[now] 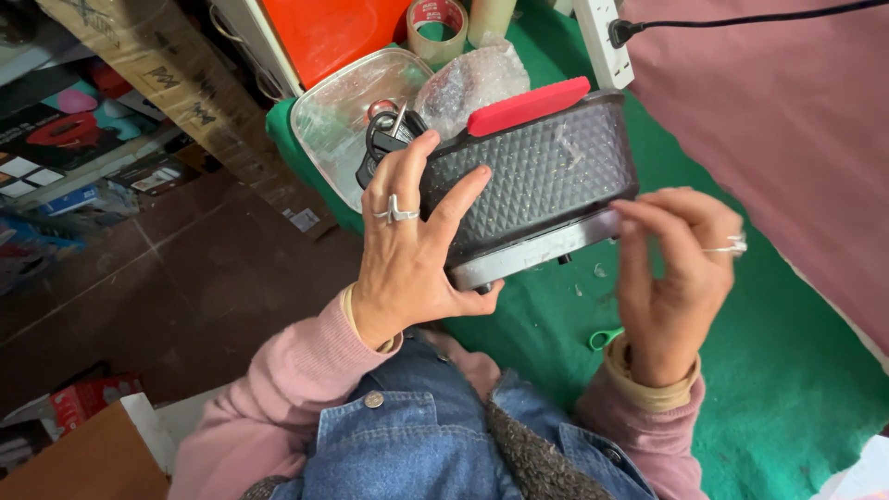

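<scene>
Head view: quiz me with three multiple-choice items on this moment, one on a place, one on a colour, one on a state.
1. Where does the tape roll lie?
A. Behind the tray
B. On the floor
C. On the person's lap

2. What colour is the handle on the black appliance?
A. Blue
B. Red
C. Yellow

3. How is the appliance held?
A. Left hand grips it, right hand at its metal edge
B. It lies untouched
C. One hand only

Answers: 1 A, the roll sits past the tray's far rim. 2 B, the handle is plainly red. 3 A, both hands touch it.
</scene>
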